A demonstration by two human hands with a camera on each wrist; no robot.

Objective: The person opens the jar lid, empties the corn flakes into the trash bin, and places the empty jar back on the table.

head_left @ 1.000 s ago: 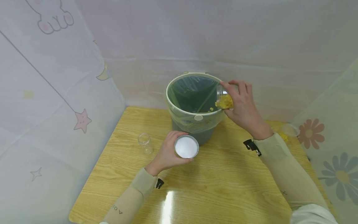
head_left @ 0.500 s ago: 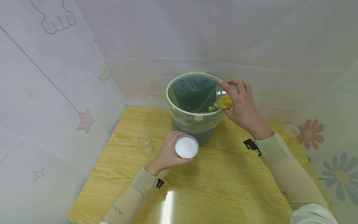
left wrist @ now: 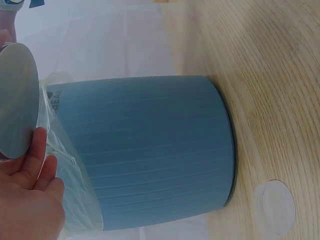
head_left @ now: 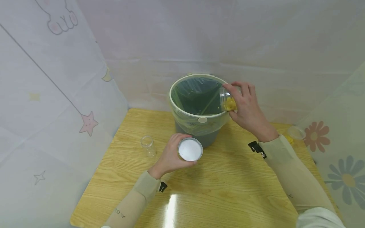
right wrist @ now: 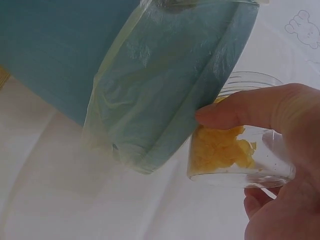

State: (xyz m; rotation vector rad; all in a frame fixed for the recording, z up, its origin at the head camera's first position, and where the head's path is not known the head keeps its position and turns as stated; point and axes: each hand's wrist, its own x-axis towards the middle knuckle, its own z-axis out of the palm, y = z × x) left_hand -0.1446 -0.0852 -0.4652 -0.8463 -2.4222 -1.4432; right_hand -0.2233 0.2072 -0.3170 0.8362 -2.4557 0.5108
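My right hand [head_left: 245, 106] grips a clear jar [head_left: 224, 93], tipped on its side with its mouth over the right rim of a bin. Yellow flaky bits [right wrist: 220, 147] lie inside the jar, and one small bit shows just outside its mouth. The bin [head_left: 196, 134] is grey-blue, with a pale rim and a thin plastic liner [right wrist: 150, 85] folded over it. In front of the bin my left hand [head_left: 170, 155] holds a round tin [head_left: 190, 149] by its sides. Its flat whitish end with a metal rim faces up toward the head view; the rest is mostly hidden.
A clear glass jar [head_left: 148, 145] stands on the wooden table [head_left: 222, 190] left of the bin. By the table's right edge is another clear container [head_left: 296, 132] with yellow bits [head_left: 289, 139] beside it. Printed cloth walls [head_left: 216, 38] surround the table closely.
Yellow bits have dropped from the tipped jar into the bin, and the heap in the jar is smaller. My right hand has shifted very slightly left; my left hand stays still.
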